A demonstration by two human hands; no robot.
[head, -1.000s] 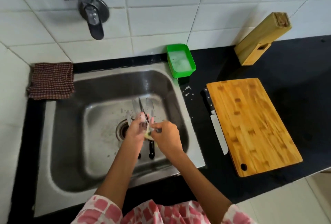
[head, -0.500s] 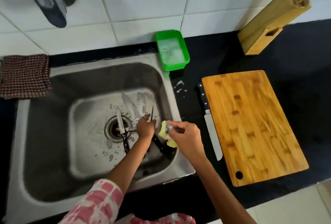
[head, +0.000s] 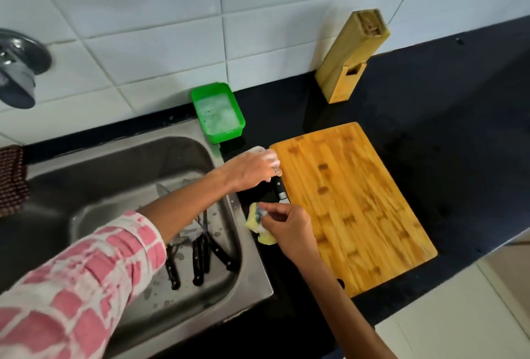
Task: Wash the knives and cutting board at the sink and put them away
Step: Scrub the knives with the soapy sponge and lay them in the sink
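Reaching across from the basin, her left hand (head: 256, 168) has left the knives in the sink and now lies over the black handle of the steel-bladed kitchen knife (head: 281, 190) on the black stone bench (head: 430, 140), hard against the left edge of the rectangular bamboo cutting board (head: 348, 203). Its fingers are curled down over the handle, with suds on the knuckles and a ring on one finger; whether they have actually closed round it I cannot tell. Only a short stretch of handle and bolster shows between the two hands.

Her right hand (head: 288, 225) has come out over the bench too, just left of the board, pinching a soapy yellow sponge with a dark scouring face (head: 259, 225) between thumb and fingertips.

Down in the stainless steel sink (head: 86, 186) several black-handled knives (head: 200, 252) lie in a loose fan on the wet floor of the basin, handles toward her.

Behind, a green plastic tub of foamy water (head: 218, 112) sits at the sink's back corner, and a wooden knife block (head: 348, 57) leans against the white tiles. A checked cloth (head: 11, 180) lies at the far left beneath the wall tap (head: 20, 68).
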